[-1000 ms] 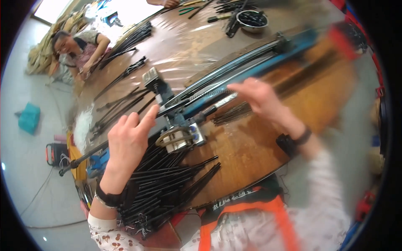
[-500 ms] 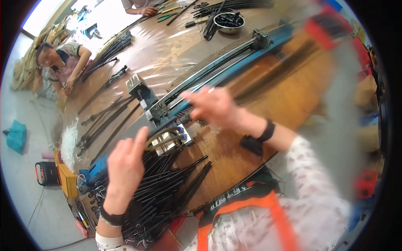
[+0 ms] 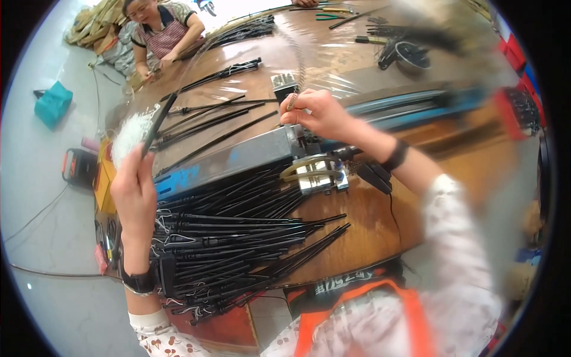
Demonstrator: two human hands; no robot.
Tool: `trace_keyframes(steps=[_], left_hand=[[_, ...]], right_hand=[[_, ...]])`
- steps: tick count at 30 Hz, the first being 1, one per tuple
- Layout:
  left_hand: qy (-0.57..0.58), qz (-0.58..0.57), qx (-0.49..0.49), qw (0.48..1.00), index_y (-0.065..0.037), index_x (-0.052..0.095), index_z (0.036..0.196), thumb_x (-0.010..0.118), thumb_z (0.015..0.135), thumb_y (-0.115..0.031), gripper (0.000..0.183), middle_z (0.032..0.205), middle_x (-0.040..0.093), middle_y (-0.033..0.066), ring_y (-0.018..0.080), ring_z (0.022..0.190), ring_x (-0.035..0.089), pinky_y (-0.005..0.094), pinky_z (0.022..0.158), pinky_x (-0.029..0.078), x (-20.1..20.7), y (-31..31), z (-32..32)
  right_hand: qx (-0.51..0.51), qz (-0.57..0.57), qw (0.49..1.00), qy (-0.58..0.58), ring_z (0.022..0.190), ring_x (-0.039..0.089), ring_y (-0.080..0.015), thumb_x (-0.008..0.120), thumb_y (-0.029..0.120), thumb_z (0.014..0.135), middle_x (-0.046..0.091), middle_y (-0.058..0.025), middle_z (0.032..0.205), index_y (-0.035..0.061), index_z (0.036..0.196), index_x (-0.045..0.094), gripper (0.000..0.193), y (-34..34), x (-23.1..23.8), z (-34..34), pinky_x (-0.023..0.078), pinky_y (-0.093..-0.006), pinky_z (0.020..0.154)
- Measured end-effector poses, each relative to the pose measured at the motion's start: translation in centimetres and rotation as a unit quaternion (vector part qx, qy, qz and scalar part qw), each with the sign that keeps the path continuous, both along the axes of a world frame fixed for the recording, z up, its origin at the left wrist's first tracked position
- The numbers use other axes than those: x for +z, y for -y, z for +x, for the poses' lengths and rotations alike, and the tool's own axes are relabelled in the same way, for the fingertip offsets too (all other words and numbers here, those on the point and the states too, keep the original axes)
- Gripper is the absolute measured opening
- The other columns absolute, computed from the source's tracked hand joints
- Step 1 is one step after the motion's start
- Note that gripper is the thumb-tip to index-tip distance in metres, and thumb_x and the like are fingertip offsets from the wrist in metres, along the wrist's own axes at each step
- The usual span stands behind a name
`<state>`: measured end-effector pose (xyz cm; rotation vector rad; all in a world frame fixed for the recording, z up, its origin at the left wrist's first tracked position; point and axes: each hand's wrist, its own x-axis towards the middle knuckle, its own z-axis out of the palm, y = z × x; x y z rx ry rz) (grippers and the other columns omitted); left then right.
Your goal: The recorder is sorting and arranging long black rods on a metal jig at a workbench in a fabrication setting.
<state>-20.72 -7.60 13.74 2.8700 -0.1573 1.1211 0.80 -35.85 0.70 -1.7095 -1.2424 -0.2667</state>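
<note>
My left hand [image 3: 134, 190] is closed around the lower end of a black tube [image 3: 159, 122], which tilts up and away to the right. My right hand [image 3: 321, 116] pinches the end of a thin coil spring [image 3: 300, 62] between thumb and fingers. The spring rises from that hand in a loose arc, blurred toward the top; a faint strand runs down toward the tube's upper end, but whether they join I cannot tell. Just below my right hand is a bench fixture with a grey metal beam [image 3: 238, 156] and a silver clamp block [image 3: 321, 175].
Many black rods [image 3: 238, 241] lie piled at the near side of the wooden table [image 3: 321, 250]. A blue rail [image 3: 410, 122] extends right from the fixture. White strands [image 3: 134, 134] are heaped at the left edge. A co-worker [image 3: 169, 33] sits far left; a bowl [image 3: 412, 56] stands far right.
My view has swung left. My left hand has left the fixture area and now holds up the black tube. My right hand has moved from over the rail to above the clamp, pinching the spring.
</note>
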Motion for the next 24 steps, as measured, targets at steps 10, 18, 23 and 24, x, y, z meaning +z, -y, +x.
trace_keyframes(steps=[10, 18, 23, 24], left_hand=[[-0.074, -0.074, 0.061, 0.993, 0.003, 0.063, 0.112, 0.062, 0.095, -0.006, 0.019, 0.08, 0.06, 0.017, 0.0249, 0.065, 0.054, 0.0323, 0.063, 0.046, -4.1, -3.3, -3.6], [-0.067, -0.069, 0.034, 0.995, 0.001, 0.063, 0.112, 0.064, 0.093, -0.005, 0.02, 0.082, 0.061, 0.019, 0.0298, 0.067, 0.058, 0.0343, 0.065, 0.048, -4.1, -1.9, -1.7], [-0.115, -0.042, 0.088, 0.989, -0.008, 0.066, 0.113, 0.065, 0.093, -0.014, 0.021, 0.08, 0.061, 0.0151, 0.0339, 0.071, 0.061, 0.0388, 0.063, 0.048, -5.6, -4.3, -2.6], [-0.116, -0.022, 0.077, 0.99, -0.011, 0.066, 0.113, 0.066, 0.093, -0.016, 0.021, 0.079, 0.061, 0.014, 0.0339, 0.072, 0.062, 0.04, 0.062, 0.048, -6.3, -4.7, -2.7]], right_hand=[[-0.001, -0.001, 1.0, 0.003, 0.073, 0.066, -0.018, 0.072, 0.019, 0.088, 0.07, -0.0072, 0.077, 0.006, 0.091, 0.069, 0.014, -2.3, -0.7, 0.7, 0.051, -0.0296, 0.068], [0.027, -0.299, 0.949, 0.095, 0.075, 0.065, -0.0332, 0.065, 0.018, 0.091, 0.066, -0.0119, 0.076, 0.006, 0.09, 0.059, 0.013, -4.4, -1.3, 0.7, 0.05, -0.0425, 0.072], [-0.083, -0.182, 0.951, 0.238, 0.072, 0.064, -0.0278, 0.065, 0.008, 0.081, 0.064, -0.0073, 0.073, 0.0102, 0.085, 0.059, 0.007, 1.4, -1.1, 0.1, 0.046, -0.0407, 0.077], [-0.098, -0.181, 0.951, 0.229, 0.071, 0.063, -0.0281, 0.064, 0.006, 0.08, 0.063, -0.0069, 0.073, 0.01, 0.085, 0.06, 0.008, 3.8, -2.1, 1.2, 0.045, -0.0407, 0.076]])
